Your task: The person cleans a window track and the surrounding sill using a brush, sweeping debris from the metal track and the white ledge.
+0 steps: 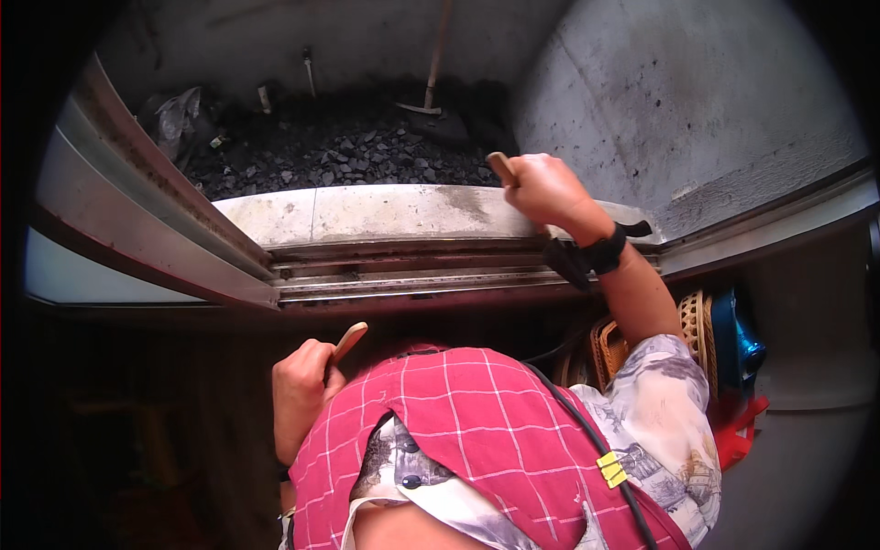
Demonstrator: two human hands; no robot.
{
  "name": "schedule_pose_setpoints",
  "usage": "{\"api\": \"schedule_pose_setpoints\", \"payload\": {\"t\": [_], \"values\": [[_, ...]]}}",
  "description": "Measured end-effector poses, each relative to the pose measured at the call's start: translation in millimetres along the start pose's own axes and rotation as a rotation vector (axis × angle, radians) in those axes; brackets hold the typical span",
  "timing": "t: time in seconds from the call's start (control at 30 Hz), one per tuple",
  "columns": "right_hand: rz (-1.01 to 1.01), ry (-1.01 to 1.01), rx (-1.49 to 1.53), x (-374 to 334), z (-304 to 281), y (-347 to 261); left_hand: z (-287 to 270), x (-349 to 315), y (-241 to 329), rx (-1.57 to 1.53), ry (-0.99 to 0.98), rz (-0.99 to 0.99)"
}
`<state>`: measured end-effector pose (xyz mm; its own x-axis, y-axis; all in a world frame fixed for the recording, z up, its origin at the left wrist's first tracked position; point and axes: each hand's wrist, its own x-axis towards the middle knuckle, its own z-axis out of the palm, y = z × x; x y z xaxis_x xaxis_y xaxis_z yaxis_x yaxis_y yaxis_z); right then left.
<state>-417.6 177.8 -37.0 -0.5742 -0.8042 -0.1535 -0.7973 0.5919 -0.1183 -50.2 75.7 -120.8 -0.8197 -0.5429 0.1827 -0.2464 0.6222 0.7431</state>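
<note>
My right hand [548, 188] reaches over the window sill, closed round the wooden handle of a tool [501, 168]. The handle's end sticks out past my thumb side. A dark piece [566, 263] shows beneath my wrist, next to a black wrist strap [606, 250]. Whether that piece belongs to the tool, I cannot tell. Lower down on the left, my left hand [304, 378] is closed on a second wooden handle [349, 340], held close to my body. What that handle belongs to is hidden.
Beyond the pale sill [376, 209] and metal sliding tracks [403, 270] lies a heap of broken black lumps [357, 160]. A long-handled pick [431, 96] leans at the back wall, a plastic bag [177, 117] lies left. Woven baskets [698, 335] stand by my right arm.
</note>
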Motion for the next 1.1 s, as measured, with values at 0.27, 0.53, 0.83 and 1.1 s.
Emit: {"api": "schedule_pose_setpoints", "payload": {"t": [0.27, 0.53, 0.83, 1.1], "values": [[-0.162, 0.015, 0.474, 55.3, -27.3, -45.1, -3.7, 8.9, 5.0, 0.079, -0.017, 0.068], [-0.367, -0.498, 0.607, 43.2, -79.5, 41.8, -1.4, -15.7, 2.1, 0.077, 0.095, -0.069], [-0.352, -0.863, 0.737, 105.0, -30.6, 25.7, 1.7, 5.2, 14.5, 0.134, 0.061, -0.066], [-0.449, -0.210, 0.441, 153.1, -52.2, 3.1, 3.8, 0.7, 27.4, 0.181, 0.131, -0.148]]}}
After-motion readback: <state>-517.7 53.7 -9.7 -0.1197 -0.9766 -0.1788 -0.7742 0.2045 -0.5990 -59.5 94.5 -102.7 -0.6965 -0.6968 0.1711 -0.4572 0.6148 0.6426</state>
